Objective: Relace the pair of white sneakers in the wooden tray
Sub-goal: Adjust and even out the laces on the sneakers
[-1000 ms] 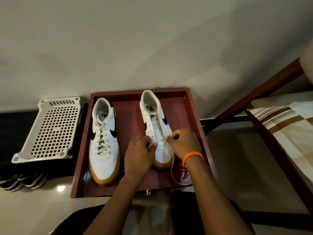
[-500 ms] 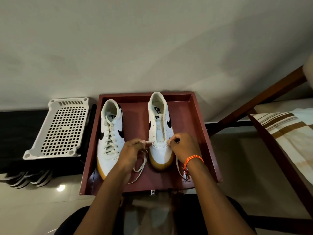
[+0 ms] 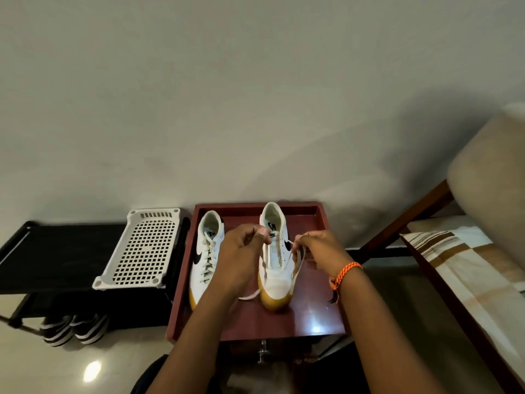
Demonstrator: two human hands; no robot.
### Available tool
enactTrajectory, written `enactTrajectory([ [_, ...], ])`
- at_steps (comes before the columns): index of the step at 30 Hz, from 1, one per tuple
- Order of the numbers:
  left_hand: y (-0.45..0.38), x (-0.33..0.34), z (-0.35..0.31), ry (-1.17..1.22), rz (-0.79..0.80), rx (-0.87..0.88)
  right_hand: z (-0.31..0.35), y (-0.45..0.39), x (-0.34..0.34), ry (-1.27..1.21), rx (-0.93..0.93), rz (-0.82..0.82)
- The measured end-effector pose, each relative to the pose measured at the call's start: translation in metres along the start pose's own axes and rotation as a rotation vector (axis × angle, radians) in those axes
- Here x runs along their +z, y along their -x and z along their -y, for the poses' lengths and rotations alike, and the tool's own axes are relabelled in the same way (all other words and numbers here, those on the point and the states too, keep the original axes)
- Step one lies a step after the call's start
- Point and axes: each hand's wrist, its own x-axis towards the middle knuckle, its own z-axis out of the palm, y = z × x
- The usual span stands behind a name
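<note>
Against a plain wall, the wooden tray [image 3: 324, 317] is sitting at lower centre, holding both sneakers. We are pinching the lace [image 3: 298, 265] of the right sneaker [image 3: 277, 268] with our left hand [image 3: 244, 251] and right hand [image 3: 315, 248]. The laced left sneaker [image 3: 206, 260] is lying beside it; a white basket [image 3: 142, 251] is resting further left.

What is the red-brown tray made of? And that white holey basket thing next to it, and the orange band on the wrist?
The tray looks like wood with a glossy reddish-brown varnish: it mirrors a bright spot of light. The white basket seems to be moulded plastic, matte, with a regular grid of square holes. The orange band looks like braided cord or thread, with loose ends hanging down.
</note>
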Motion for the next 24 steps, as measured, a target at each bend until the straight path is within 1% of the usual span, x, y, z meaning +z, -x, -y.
enactTrajectory([
  [3, 0.013, -0.005, -0.045, 0.066, 0.012, 0.075, 0.039, 0.026, -0.008, -0.007, -0.111, -0.03],
  [7, 0.027, -0.008, -0.093, 0.123, -0.024, 0.179, 0.091, 0.064, -0.019, -0.014, -0.249, -0.046],
  [11, 0.035, -0.007, -0.135, 0.138, -0.063, 0.249, 0.13, 0.093, -0.024, -0.06, -0.312, -0.024],
  [16, 0.046, -0.008, -0.18, 0.153, -0.082, 0.35, 0.167, 0.126, -0.032, -0.088, -0.421, -0.069],
  [20, 0.054, -0.009, -0.209, 0.161, -0.117, 0.397, 0.186, 0.146, -0.036, -0.132, -0.487, -0.08],
  [24, 0.057, -0.009, -0.237, 0.156, -0.131, 0.445, 0.205, 0.161, -0.044, -0.147, -0.593, -0.138],
])
